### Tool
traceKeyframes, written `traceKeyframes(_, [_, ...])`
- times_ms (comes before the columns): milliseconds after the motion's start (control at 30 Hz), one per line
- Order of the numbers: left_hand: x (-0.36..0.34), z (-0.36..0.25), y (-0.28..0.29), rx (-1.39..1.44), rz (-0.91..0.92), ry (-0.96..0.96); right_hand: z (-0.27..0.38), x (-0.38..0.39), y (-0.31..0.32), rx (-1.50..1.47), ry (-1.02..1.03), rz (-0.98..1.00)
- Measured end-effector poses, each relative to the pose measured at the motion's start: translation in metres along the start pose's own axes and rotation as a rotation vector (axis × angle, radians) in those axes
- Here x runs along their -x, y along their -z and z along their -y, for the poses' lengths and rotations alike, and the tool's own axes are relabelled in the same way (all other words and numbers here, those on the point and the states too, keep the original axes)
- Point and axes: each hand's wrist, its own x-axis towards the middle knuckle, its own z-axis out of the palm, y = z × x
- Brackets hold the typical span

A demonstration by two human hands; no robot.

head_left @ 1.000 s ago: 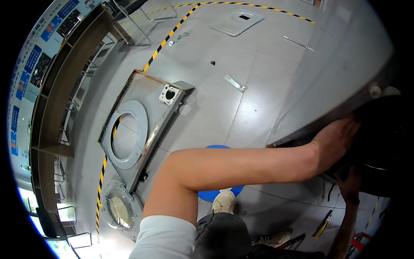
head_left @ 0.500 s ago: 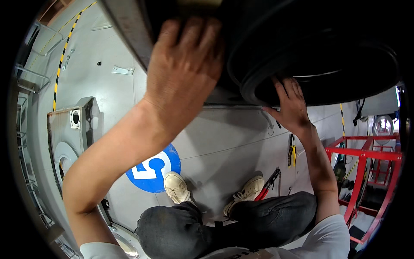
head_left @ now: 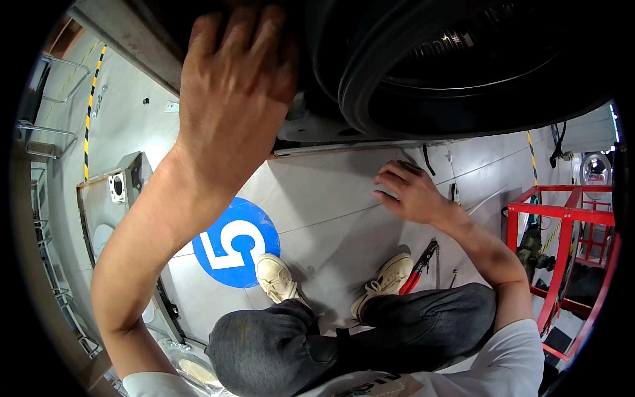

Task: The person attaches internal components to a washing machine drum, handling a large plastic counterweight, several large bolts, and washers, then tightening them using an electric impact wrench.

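A round door opening with a black rubber gasket [head_left: 360,99], like a front-loading washing machine's, fills the upper right. Behind its ring, ribbed shiny metal shows inside the drum. My left hand [head_left: 231,86] reaches up into the dark gap between the gasket and the pale metal panel edge [head_left: 142,49]. Its fingers are bent, and their tips and whatever they grip are hidden. Below the gasket, apart from it, my right hand [head_left: 413,195] hangs over the floor with fingers curved and thumb apart. A small dark patch at its fingers is too unclear to name.
Red-handled pliers [head_left: 420,268] lie beside my right shoe [head_left: 383,281]. A blue round floor sticker [head_left: 238,241] is near my left shoe. A detached metal panel [head_left: 126,178] stands at left, a red metal frame [head_left: 562,212] at right. Black-yellow tape [head_left: 92,112] runs along the floor.
My right hand has come off the gasket's lower rim and dropped toward me and slightly left. My left hand, the panel edge and the gasket sit further left and higher in view.
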Motion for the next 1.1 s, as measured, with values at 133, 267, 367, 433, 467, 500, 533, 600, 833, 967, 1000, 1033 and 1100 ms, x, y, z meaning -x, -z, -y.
traceKeyframes(133, [-0.001, -0.001, 0.002, -0.018, 0.016, -0.009, -0.008, 0.001, -0.007, 0.012, -0.016, 0.001])
traceKeyframes(267, [-0.002, -0.001, 0.002, -0.033, 0.038, -0.014, -0.008, 0.0, -0.007, 0.004, -0.04, 0.054])
traceKeyframes(367, [-0.002, 0.0, 0.003, -0.045, 0.051, -0.014, -0.008, 0.0, -0.007, -0.008, -0.041, 0.078])
traceKeyframes(433, [-0.002, 0.0, 0.003, -0.054, 0.058, -0.018, -0.008, 0.0, -0.006, -0.008, -0.033, 0.082])
traceKeyframes(467, [-0.002, 0.0, 0.002, -0.052, 0.063, -0.013, -0.008, 0.0, -0.006, -0.006, -0.028, 0.079])
traceKeyframes(500, [-0.002, 0.001, 0.002, -0.051, 0.063, -0.014, -0.008, 0.0, -0.006, -0.004, -0.022, 0.077])
traceKeyframes(533, [-0.002, -0.001, 0.003, -0.052, 0.07, -0.012, -0.008, 0.001, -0.006, 0.0, -0.029, 0.085])
traceKeyframes(600, [-0.002, -0.002, 0.004, -0.046, 0.08, -0.008, -0.008, 0.002, -0.007, 0.009, -0.041, 0.102])
traceKeyframes(833, [0.008, 0.007, 0.024, 0.247, -0.029, -0.034, -0.006, 0.002, -0.012, 0.034, 0.009, 0.093])
traceKeyframes(967, [0.062, 0.012, 0.051, 0.51, 0.067, 0.101, -0.002, -0.002, -0.015, 0.023, 0.043, 0.156])
traceKeyframes(1000, [0.079, 0.011, 0.057, 0.579, 0.17, 0.181, 0.0, -0.005, -0.018, 0.042, 0.056, 0.18])
traceKeyframes(1033, [0.093, 0.008, 0.061, 0.654, 0.27, 0.272, 0.002, -0.009, -0.021, 0.022, 0.064, 0.215])
traceKeyframes(1100, [0.123, 0.009, 0.077, 0.868, 0.511, 0.411, 0.009, -0.024, -0.029, -0.013, 0.101, 0.295])
